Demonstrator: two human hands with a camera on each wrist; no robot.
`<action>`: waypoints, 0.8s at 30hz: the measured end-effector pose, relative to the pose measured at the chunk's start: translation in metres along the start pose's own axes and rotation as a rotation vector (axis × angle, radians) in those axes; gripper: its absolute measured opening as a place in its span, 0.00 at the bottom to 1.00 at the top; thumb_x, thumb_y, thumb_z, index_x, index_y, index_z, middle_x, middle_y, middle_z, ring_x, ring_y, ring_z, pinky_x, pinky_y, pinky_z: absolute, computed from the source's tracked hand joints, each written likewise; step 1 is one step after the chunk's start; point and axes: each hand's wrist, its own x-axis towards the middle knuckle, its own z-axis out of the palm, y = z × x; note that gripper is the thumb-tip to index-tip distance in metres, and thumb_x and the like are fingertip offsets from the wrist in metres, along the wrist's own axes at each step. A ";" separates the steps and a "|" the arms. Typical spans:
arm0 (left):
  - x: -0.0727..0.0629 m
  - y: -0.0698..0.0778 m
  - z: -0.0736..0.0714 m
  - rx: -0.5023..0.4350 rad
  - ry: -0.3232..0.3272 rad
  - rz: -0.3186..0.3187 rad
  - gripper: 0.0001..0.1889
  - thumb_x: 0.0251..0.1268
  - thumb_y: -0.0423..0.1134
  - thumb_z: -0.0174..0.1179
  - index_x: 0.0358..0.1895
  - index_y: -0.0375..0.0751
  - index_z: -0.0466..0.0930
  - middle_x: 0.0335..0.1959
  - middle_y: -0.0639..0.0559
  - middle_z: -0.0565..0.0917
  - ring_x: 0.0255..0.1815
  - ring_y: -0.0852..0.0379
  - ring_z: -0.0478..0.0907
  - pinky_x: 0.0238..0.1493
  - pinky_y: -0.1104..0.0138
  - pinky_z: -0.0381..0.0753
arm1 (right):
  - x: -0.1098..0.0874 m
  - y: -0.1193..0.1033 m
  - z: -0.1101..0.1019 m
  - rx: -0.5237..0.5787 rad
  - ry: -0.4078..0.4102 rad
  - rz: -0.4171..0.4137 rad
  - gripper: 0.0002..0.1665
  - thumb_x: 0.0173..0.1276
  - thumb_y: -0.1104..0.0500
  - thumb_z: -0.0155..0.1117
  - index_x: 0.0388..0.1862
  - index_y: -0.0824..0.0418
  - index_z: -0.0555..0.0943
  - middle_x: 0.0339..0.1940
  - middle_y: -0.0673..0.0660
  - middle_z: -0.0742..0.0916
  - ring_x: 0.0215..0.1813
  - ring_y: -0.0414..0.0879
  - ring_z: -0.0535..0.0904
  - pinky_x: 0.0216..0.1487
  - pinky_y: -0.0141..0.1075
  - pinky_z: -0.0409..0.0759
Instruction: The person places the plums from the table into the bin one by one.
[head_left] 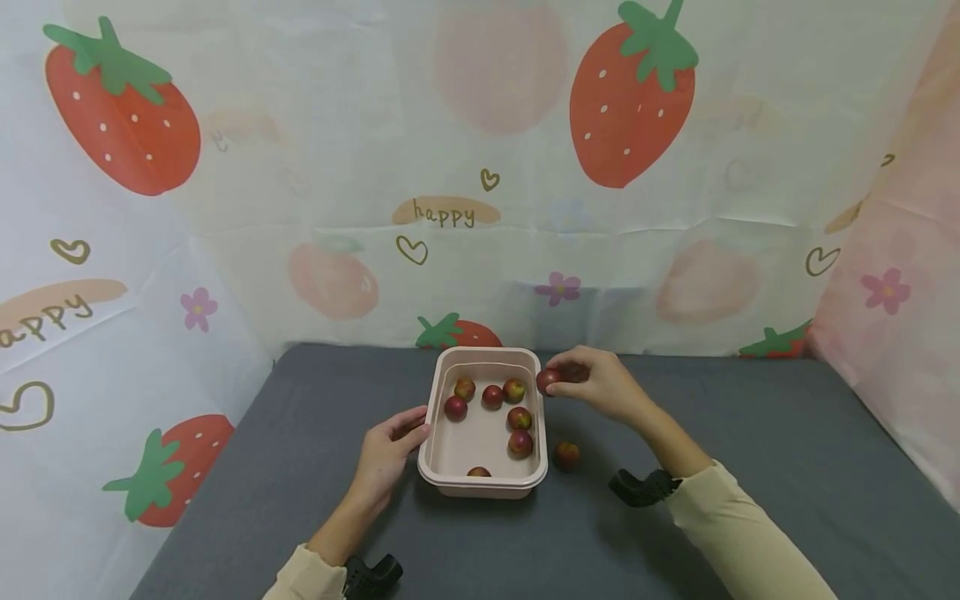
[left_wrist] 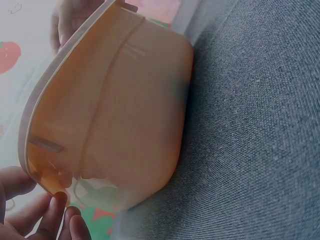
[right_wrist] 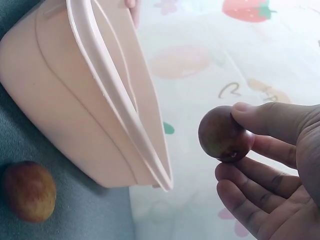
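Note:
A pale pink plastic basin (head_left: 491,492) sits on the table with several red and yellow-green plums (head_left: 492,397) spread over its bottom. At its left side my left hand (head_left: 387,454) pinches the rim, thumb on top and fingers under the lip, as the left wrist view shows. My right hand (head_left: 603,385) holds one dark red plum (right_wrist: 225,133) between thumb and fingertips, just outside the basin's right rim and about level with it. Another plum (head_left: 567,455), reddish with yellow, lies on the cloth beside the basin's right wall.
Dark grey cloth (head_left: 720,417) covers the table. Behind it hangs a white curtain (head_left: 337,150) printed with strawberries, hearts and flowers, reaching down both sides. Each wrist carries a black strap-on mount (head_left: 642,488) below a cream sleeve.

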 end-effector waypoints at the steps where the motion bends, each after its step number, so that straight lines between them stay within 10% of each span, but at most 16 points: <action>1: 0.000 0.000 0.000 0.000 0.001 0.002 0.20 0.67 0.35 0.61 0.61 0.38 0.78 0.58 0.41 0.82 0.58 0.50 0.77 0.59 0.60 0.78 | 0.001 -0.001 0.001 0.002 -0.005 0.000 0.18 0.60 0.59 0.72 0.48 0.66 0.83 0.42 0.61 0.86 0.40 0.47 0.85 0.42 0.31 0.82; 24: -0.003 0.001 0.000 -0.019 -0.006 0.021 0.20 0.66 0.34 0.61 0.60 0.35 0.78 0.58 0.39 0.81 0.58 0.51 0.77 0.50 0.75 0.77 | 0.027 -0.008 0.039 0.001 -0.117 -0.022 0.16 0.59 0.59 0.73 0.45 0.64 0.84 0.40 0.59 0.87 0.40 0.44 0.83 0.43 0.34 0.83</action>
